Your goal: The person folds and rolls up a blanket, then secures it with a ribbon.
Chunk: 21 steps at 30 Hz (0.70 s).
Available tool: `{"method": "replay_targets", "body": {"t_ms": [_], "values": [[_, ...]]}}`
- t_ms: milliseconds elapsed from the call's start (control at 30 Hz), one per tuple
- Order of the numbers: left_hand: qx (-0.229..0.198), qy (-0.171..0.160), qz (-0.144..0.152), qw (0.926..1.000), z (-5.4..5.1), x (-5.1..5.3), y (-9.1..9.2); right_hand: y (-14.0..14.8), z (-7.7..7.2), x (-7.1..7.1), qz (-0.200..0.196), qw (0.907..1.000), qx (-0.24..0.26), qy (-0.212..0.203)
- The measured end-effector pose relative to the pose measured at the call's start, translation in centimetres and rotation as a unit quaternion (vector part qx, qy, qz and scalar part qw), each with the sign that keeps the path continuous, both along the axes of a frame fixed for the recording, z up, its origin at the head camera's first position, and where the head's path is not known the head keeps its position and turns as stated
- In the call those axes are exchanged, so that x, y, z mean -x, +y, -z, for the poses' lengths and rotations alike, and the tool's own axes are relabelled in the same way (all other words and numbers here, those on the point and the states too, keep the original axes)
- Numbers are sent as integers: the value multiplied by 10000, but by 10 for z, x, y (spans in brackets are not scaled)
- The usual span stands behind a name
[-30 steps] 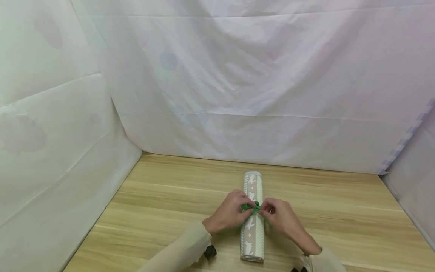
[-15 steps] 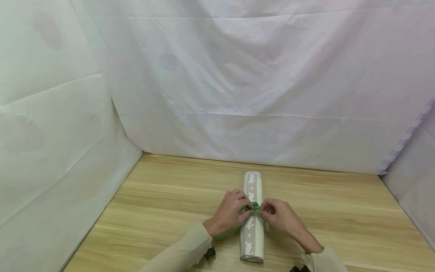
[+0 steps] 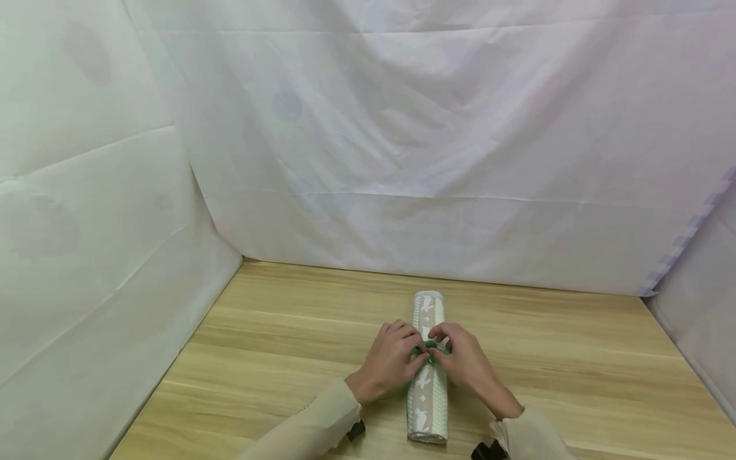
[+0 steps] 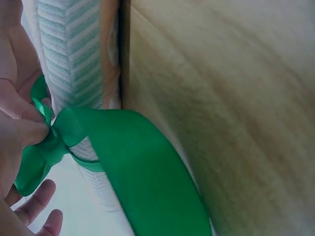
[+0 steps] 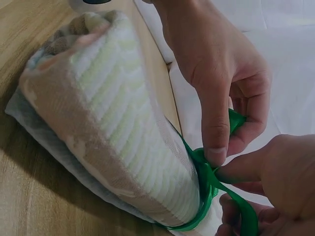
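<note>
A rolled towel (image 3: 422, 402), brown with white motifs and pale ribbed bands, lies lengthwise on the wooden table. Green ribbon (image 4: 147, 167) circles its middle, with a knot and loops on top. From the left, my left hand (image 3: 388, 361) pinches the ribbon at the knot between thumb and fingers. Opposite it, my right hand (image 3: 468, 361) reaches over the roll, its thumb and forefinger at the ribbon beside the knot. In the right wrist view a ribbon tail (image 5: 246, 214) runs down by the right fingers. The knot is mostly covered by fingers in the head view.
The wooden table (image 3: 276, 345) extends to both sides of the roll. White cloth (image 3: 402, 160) hangs behind it and along both sides. A black band (image 3: 489, 450) shows at the right sleeve.
My right hand has shifted left over the roll, closer to the left hand. Left fingers keep their grip on the ribbon. The ribbon loops have changed shape; the towel stays put.
</note>
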<state>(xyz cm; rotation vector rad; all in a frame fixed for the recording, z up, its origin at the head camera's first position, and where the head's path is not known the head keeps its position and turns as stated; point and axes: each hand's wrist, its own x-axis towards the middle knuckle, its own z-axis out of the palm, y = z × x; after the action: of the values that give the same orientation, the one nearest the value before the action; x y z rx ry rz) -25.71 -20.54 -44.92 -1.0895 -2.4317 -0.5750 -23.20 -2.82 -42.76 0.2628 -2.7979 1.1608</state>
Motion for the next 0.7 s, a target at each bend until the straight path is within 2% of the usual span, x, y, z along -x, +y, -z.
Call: {"method": "replay_targets", "body": {"t_ms": [167, 433, 567, 700], "values": [[115, 116, -131, 9998, 1, -1, 0, -3, 1, 1, 45, 9998, -159, 127], [-16, 212, -314, 9993, 3, -1, 2, -4, 6, 2, 31, 9993, -231, 285], [-65, 267, -436, 9987, 5, -1, 3, -4, 6, 2, 88, 9995, -143, 286], [-157, 299, -497, 9982, 5, 0, 4, -3, 6, 2, 189, 9997, 97, 103]]}}
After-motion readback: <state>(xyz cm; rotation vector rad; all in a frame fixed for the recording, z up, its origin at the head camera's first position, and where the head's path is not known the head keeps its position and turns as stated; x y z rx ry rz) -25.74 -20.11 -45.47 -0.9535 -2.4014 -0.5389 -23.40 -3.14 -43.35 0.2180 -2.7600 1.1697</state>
